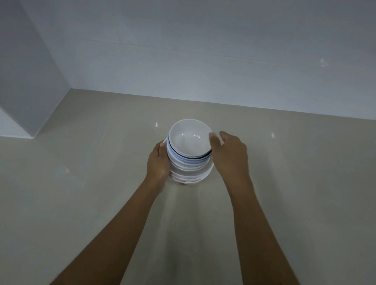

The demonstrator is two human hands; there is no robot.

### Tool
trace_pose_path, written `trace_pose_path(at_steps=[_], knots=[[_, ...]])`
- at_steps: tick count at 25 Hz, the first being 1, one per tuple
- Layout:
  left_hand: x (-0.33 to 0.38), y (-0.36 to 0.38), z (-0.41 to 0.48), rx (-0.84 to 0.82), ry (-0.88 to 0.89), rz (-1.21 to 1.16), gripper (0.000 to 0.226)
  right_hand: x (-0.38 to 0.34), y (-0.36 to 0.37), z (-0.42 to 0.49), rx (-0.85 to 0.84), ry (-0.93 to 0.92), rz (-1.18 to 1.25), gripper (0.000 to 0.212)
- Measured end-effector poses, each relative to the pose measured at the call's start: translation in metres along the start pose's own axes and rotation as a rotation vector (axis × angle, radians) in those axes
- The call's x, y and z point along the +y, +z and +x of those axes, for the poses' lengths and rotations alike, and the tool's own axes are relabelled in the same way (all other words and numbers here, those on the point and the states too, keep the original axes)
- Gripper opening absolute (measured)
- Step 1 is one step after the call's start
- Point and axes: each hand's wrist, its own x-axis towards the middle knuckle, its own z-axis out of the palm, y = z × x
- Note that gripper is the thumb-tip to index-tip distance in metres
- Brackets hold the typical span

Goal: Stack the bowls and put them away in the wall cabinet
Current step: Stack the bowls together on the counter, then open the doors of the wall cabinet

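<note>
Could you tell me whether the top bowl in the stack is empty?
Empty: the top bowl faces up, showing only bare white interior with light reflections.

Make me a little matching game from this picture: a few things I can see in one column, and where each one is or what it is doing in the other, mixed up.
Things:
1. left hand
2. right hand
3. top bowl
4. counter

Places or states:
A. white, open side up, at the top of the stack
B. beige, carries the stack
C. pressed flat against the stack's left side
D. at the stack's right, fingers by the upper rim

Pairs: 1-C, 2-D, 3-A, 4-B
</note>
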Motion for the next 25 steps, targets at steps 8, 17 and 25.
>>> trace_pose_path(at_steps=[8, 17, 25], knots=[[-0.001, -0.003, 0.001, -0.001, -0.020, -0.002, 0.041, 0.027, 0.038, -0.021, -0.003, 0.393, 0.521, 0.060], [0.031, -0.032, 0.006, 0.048, -0.050, 0.078, 0.048, -0.001, 0.019, -0.021, 0.180, 0.180, 0.436, 0.045], [0.263, -0.067, -0.067, 0.244, 1.113, 0.196, 0.035, -0.174, -0.129, -0.013, 0.768, -0.805, 0.432, 0.030]])
